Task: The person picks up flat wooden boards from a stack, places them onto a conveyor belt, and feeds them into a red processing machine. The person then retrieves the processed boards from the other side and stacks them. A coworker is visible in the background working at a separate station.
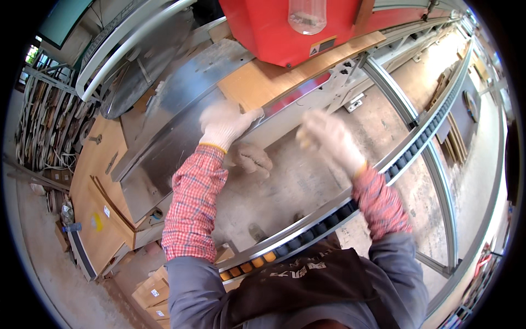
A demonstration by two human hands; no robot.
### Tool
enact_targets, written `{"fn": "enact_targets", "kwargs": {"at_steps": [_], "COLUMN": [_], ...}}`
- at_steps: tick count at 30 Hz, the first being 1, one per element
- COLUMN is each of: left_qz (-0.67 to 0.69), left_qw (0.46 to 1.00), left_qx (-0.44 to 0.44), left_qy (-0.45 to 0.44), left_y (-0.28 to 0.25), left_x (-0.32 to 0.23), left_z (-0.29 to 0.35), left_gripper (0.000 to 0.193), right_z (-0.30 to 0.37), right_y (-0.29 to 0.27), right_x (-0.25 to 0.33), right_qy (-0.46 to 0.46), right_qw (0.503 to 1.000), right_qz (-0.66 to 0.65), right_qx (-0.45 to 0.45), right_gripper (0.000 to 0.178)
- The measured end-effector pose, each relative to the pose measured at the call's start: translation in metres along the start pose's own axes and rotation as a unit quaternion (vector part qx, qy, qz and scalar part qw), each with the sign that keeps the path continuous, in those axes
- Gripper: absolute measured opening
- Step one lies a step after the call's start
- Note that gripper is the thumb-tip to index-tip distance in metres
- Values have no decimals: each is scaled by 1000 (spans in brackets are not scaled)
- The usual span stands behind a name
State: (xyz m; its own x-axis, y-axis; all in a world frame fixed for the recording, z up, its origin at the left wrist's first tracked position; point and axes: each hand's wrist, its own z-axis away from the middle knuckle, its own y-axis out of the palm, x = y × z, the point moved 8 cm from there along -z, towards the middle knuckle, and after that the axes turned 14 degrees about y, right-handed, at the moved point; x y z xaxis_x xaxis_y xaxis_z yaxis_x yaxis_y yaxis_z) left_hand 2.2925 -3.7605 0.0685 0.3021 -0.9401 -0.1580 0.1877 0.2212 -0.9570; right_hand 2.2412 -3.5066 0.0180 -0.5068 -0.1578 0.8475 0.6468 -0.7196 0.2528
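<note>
My left hand (226, 123), in a white knit glove, is over the edge of the grey metal table (159, 164). Its thumb sticks out to the right near the end of a light wood-coloured board (260, 82); the other fingers are blurred, and I see nothing held. My right hand (331, 140), also gloved, is in the air to the right of the table edge, apart from the board. Motion smears its fingers, which look partly bent. Below my left hand is a brown, crumpled-looking lump (252, 159) that I cannot identify.
A red machine housing (274, 33) with a clear tube (307, 16) hangs over the board. A rail with black rollers (307, 236) curves close in front of me. To the left are a wood-coloured panel (98, 192), a white bent tube frame (109, 60) and stacked strips (49, 126).
</note>
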Motion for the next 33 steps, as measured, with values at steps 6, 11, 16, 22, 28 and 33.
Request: {"fn": "enact_targets", "kwargs": {"at_steps": [6, 11, 16, 22, 28, 33], "left_qz": [-6, -39, -54, 6, 80, 259], "left_qw": [996, 980, 978, 964, 850, 729], "left_qx": [-34, -114, -121, -264, -350, -431], "left_qy": [83, 158, 159, 4, -386, -464], "left_y": [-14, -12, 2, 1, 31, 168], "left_x": [-58, -101, -73, 102, 325, 465], "left_z": [-45, -74, -14, 159, 421, 548], "left_gripper": [80, 68, 54, 47, 58, 64], "right_z": [141, 167, 154, 164, 153, 148], "right_y": [56, 59, 58, 54, 55, 55], "right_x": [-59, -68, -84, -80, -84, -81], "right_qy": [-124, -299, -236, -322, -231, -190], "right_qw": [856, 765, 759, 763, 761, 766], "right_qz": [473, 473, 531, 447, 503, 509], "right_qx": [-169, -319, -294, -339, -339, -343], "right_gripper": [23, 9, 8, 13, 26, 31]}}
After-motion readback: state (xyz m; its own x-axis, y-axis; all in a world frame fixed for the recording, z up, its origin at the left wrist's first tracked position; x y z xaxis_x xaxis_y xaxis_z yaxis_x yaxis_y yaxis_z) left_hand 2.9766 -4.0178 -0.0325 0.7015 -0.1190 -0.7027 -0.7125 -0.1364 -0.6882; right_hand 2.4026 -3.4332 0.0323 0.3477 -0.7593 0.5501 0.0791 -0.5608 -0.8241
